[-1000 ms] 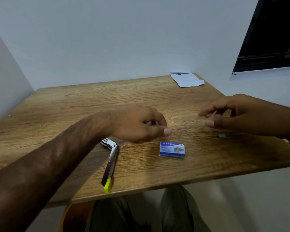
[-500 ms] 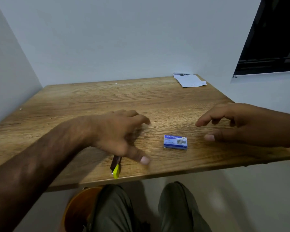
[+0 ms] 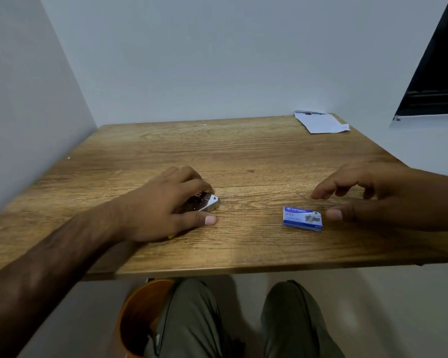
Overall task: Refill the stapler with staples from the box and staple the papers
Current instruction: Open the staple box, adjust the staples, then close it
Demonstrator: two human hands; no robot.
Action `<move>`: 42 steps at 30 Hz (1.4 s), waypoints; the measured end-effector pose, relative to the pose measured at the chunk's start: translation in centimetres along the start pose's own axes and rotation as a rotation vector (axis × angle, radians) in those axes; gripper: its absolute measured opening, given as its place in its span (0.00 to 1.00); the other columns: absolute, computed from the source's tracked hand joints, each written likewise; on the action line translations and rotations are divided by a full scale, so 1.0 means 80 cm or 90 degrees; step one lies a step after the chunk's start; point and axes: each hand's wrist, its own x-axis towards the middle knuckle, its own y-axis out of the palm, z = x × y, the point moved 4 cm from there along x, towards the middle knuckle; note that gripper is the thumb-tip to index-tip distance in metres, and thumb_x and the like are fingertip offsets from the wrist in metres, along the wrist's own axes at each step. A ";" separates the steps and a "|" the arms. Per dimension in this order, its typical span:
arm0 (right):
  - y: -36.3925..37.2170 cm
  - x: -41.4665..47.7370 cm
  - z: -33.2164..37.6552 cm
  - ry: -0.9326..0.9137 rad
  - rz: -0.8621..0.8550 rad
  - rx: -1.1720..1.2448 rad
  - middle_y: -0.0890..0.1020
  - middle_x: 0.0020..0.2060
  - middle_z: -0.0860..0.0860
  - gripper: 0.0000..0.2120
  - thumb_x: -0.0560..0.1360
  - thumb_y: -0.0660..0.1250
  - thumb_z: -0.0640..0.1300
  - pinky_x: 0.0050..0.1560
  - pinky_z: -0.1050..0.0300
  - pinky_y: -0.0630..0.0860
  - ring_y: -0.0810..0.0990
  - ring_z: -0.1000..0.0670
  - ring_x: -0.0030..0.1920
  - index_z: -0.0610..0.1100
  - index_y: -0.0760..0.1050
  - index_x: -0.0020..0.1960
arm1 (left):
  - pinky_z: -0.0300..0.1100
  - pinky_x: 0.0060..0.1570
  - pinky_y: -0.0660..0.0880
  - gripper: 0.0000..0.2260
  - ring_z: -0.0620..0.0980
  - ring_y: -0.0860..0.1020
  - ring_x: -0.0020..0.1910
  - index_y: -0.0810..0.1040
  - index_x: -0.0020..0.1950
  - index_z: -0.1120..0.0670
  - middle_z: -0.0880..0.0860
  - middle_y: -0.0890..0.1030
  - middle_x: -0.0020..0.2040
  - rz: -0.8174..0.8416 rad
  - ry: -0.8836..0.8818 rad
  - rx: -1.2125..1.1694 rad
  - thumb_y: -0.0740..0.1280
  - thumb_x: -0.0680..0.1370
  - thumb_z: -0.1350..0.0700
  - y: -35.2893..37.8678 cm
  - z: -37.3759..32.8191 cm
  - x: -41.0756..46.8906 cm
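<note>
The wooden counter (image 3: pixel 243 151) carries everything, and both hands are low over its near half, well apart from each other. The left hand (image 3: pixel 163 210) lies over the stapler (image 3: pixel 207 202), fingers curled across its top and thumb flat on the wood along the near side, so only the shiny metal nose pokes out past the fingertips. Whether the stapler is open or closed under the palm cannot be told. The right hand (image 3: pixel 380 200) holds nothing: its fingers are loosely spread just above the wood, and its thumb tip sits just beside the box (image 3: pixel 302 218). The papers (image 3: pixel 321 122) lie well beyond the right hand at the far corner, against the wall. The small blue box lies flat between the two hands, nearer the right one. The box looks light, so a sideways nudge from the thumb instead of a clean pinch would likely skid it toward the near edge. Opening it carelessly could scatter or snap the staple strips. The smooth nose of the stapler may also slip if the left hand lifts it by the top alone.
</note>
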 end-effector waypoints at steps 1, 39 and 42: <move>-0.001 0.000 0.000 0.002 0.002 0.003 0.76 0.57 0.76 0.21 0.64 0.64 0.71 0.48 0.63 0.73 0.74 0.69 0.57 0.75 0.73 0.57 | 0.44 0.64 0.71 0.30 0.40 0.69 0.63 0.72 0.69 0.40 0.41 0.71 0.63 -0.018 0.009 -0.015 0.56 0.73 0.27 -0.002 0.004 0.001; -0.010 -0.045 -0.034 0.119 -0.143 -0.068 0.83 0.39 0.61 0.06 0.73 0.74 0.48 0.43 0.70 0.75 0.77 0.66 0.48 0.60 0.84 0.47 | 0.48 0.58 0.74 0.23 0.42 0.74 0.55 0.79 0.62 0.44 0.43 0.78 0.53 -0.133 0.160 -0.077 0.61 0.74 0.33 0.020 -0.120 0.061; -0.004 -0.038 -0.023 0.108 -0.135 -0.062 0.84 0.39 0.61 0.06 0.72 0.74 0.49 0.41 0.67 0.76 0.79 0.64 0.46 0.61 0.84 0.45 | 0.48 0.57 0.74 0.19 0.43 0.74 0.54 0.81 0.58 0.44 0.44 0.78 0.53 -0.144 0.149 -0.102 0.63 0.74 0.35 0.023 -0.117 0.064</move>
